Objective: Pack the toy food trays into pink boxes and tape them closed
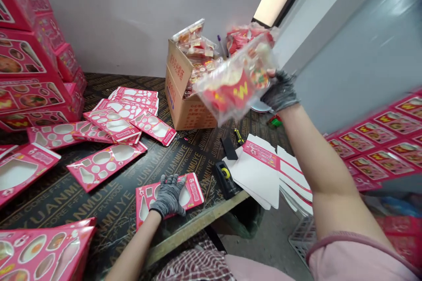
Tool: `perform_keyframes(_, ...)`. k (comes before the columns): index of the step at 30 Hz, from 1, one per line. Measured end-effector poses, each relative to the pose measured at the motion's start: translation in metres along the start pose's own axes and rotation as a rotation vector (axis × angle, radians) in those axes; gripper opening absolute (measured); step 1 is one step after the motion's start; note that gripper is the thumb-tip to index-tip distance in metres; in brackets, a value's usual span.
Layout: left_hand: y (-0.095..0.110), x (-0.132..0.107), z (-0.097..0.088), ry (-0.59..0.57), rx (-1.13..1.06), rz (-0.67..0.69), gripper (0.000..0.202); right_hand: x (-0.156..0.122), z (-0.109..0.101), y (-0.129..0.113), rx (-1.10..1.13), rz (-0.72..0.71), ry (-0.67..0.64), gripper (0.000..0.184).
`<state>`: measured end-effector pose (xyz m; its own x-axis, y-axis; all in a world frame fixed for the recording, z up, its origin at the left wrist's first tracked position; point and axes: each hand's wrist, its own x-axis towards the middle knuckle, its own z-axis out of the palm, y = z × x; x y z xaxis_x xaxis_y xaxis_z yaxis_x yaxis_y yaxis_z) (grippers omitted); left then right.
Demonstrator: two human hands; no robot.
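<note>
My left hand (pixel 169 195), in a grey glove, lies flat with fingers spread on a pink box lid with cut-out windows (pixel 194 193) near the table's front edge. My right hand (pixel 281 93), also gloved, is raised and grips a clear plastic tray of red snack packets (pixel 235 83) by its right end. The tray is blurred and tilted, in the air just in front of an open cardboard carton (pixel 186 109) filled with more such trays.
Several pink window lids (pixel 105 164) lie scattered over the dark plywood table (pixel 184 149). Stacked pink boxes (pixel 29 70) stand at the left. A tape dispenser (pixel 226 178) and flat white-pink cartons (pixel 263 171) sit at the right edge. More pink boxes (pixel 379 140) line the right.
</note>
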<state>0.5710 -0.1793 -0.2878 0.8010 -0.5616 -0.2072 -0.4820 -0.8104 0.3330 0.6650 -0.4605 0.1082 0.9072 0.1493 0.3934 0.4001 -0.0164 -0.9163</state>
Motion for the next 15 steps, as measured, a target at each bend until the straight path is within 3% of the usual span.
perform_keyframes(3,-0.001,-0.010,-0.006,0.042,0.033,-0.065,0.127,-0.053,0.019,0.036,0.016,0.199,-0.055,0.017)
perform_keyframes(6,-0.003,-0.025,-0.010,0.074,0.073,-0.145,0.126,-0.076,0.035,0.103,-0.069,0.361,-0.233,0.029)
perform_keyframes(8,-0.002,-0.033,-0.011,0.056,0.091,-0.185,0.126,-0.080,0.046,0.152,-0.304,0.439,-0.322,0.041)
perform_keyframes(11,0.001,-0.038,-0.007,0.020,0.091,-0.229,0.124,-0.082,0.061,0.214,-0.784,0.470,-0.229,0.061)
perform_keyframes(13,0.003,-0.039,-0.004,0.016,0.081,-0.238,0.124,-0.088,0.069,0.244,-0.914,0.468,-0.178,0.071)
perform_keyframes(15,0.005,-0.038,-0.002,0.011,0.084,-0.244,0.124,-0.098,0.076,0.264,-0.941,0.457,-0.179,0.066)
